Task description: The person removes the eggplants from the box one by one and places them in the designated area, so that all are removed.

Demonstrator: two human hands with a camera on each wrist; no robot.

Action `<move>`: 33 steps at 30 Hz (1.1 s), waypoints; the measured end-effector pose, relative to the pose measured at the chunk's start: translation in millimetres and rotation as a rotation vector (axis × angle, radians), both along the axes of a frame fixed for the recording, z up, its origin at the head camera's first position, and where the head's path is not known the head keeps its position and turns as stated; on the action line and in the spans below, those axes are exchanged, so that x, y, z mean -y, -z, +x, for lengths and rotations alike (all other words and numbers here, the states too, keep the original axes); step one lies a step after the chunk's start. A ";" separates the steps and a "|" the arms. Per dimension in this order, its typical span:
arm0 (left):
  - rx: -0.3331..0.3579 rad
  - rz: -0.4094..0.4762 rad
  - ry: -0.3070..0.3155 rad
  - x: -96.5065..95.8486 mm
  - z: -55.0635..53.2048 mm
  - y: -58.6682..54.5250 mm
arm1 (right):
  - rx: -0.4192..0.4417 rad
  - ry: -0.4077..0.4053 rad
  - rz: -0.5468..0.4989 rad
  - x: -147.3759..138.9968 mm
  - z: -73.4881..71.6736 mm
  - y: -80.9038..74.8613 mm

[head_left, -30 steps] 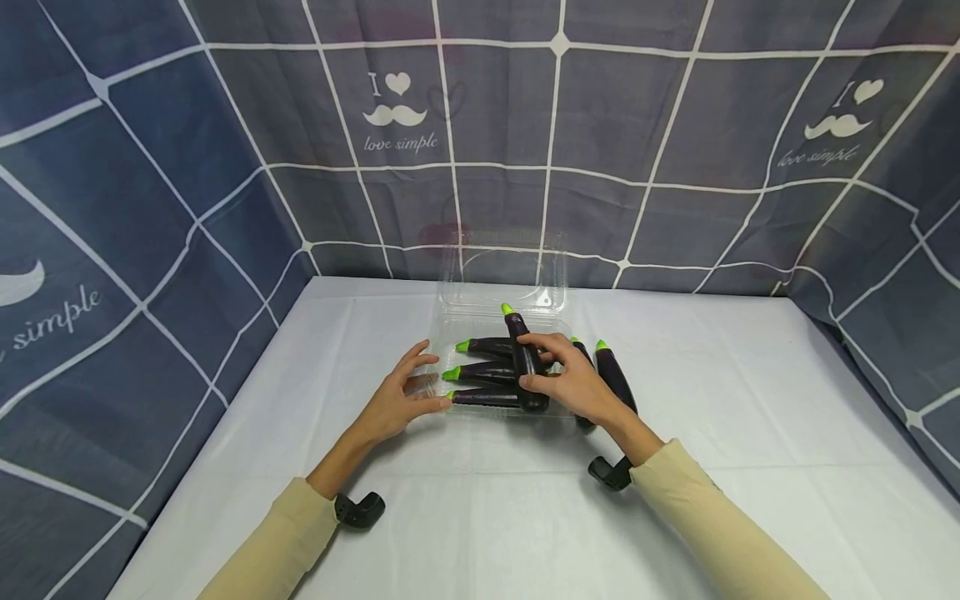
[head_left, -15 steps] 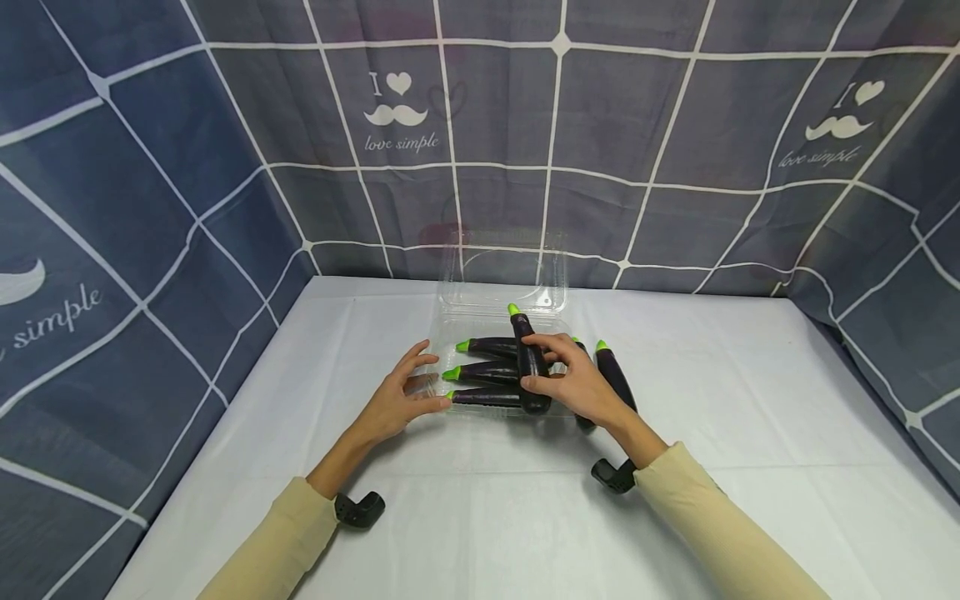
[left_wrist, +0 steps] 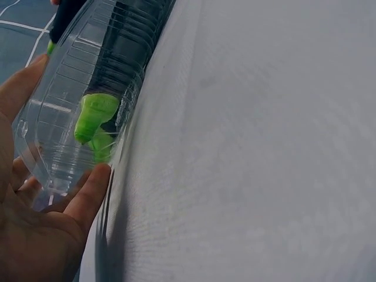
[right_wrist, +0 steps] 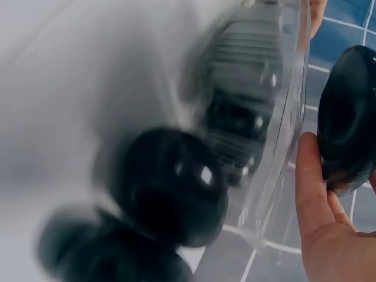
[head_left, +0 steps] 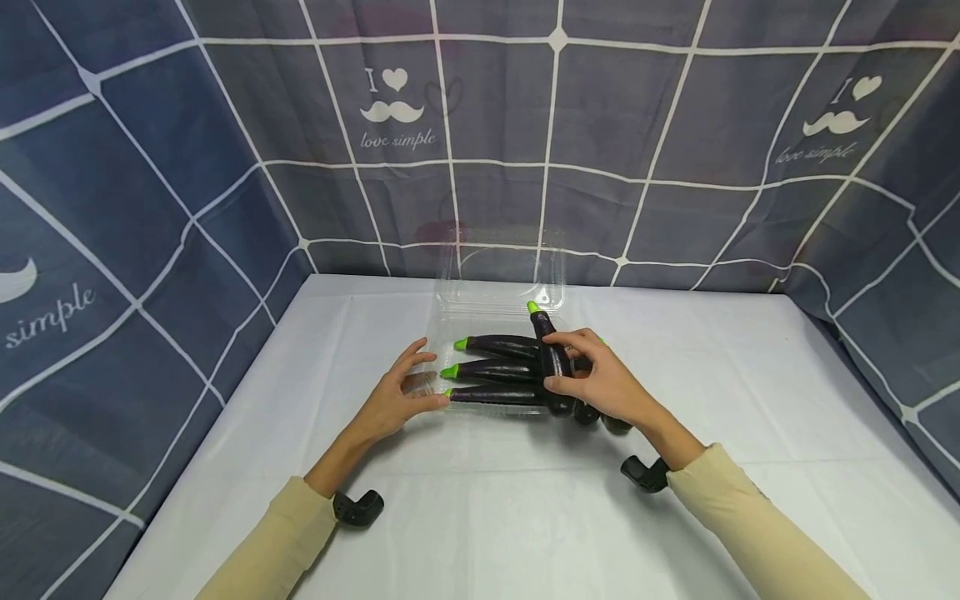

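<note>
My right hand (head_left: 611, 379) pinches an eggplant (head_left: 555, 360) between thumb and fingers, its green stem end pointing away from me. It hangs over the right end of a clear plastic clamshell box (left_wrist: 59, 126). Three eggplants (head_left: 487, 395) lie side by side in the box, green ends to the left. My left hand (head_left: 392, 402) rests at the box's left end, fingers spread, thumb at the near corner. Two more eggplants, one with its rounded end (head_left: 617, 426) showing, lie on the table right of the box, mostly hidden under my right hand.
The box's lid (head_left: 498, 279) stands raised at the back, close to the grey checked curtain (head_left: 600, 108). A white cloth (head_left: 480, 525) covers the table. Similar curtain hangs at both sides. A black wrist device (head_left: 358, 509) sits at each sleeve.
My right hand has moved right with the held eggplant, from over the box's middle to its right end, now covering most of the two outer eggplants. My left hand stays in place.
</note>
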State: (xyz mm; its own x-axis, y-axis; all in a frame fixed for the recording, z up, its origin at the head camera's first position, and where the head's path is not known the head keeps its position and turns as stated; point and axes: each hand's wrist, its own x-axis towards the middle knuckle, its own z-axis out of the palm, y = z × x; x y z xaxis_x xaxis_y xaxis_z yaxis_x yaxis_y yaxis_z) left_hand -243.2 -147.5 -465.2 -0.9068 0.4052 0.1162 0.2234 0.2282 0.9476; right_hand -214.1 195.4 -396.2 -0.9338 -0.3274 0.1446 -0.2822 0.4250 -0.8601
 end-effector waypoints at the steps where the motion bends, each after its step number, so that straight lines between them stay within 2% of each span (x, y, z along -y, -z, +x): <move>1: -0.001 0.000 0.002 0.0 -0.3 0.2 | -0.001 0.003 0.001 -4.5 0.5 0.1; 10: -0.005 0.001 0.004 -1.4 -1.1 0.8 | 0.020 0.086 0.065 -48.1 7.7 6.0; 22: -0.001 0.008 0.003 -2.0 0.0 -0.7 | 0.050 0.186 0.114 -89.8 18.5 11.0; 33: -0.011 0.007 0.002 -1.7 0.1 0.5 | 0.109 0.220 0.172 -114.5 16.4 25.4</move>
State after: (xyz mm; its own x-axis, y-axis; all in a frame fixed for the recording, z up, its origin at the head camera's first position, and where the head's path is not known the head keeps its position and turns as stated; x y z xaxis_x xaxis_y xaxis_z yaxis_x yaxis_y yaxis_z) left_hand -243.1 -145.8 -465.6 -0.9049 0.4058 0.1285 0.2338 0.2214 0.9468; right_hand -197.6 309.9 -421.7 -0.9919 -0.1268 0.0000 -0.0777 0.6077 -0.7903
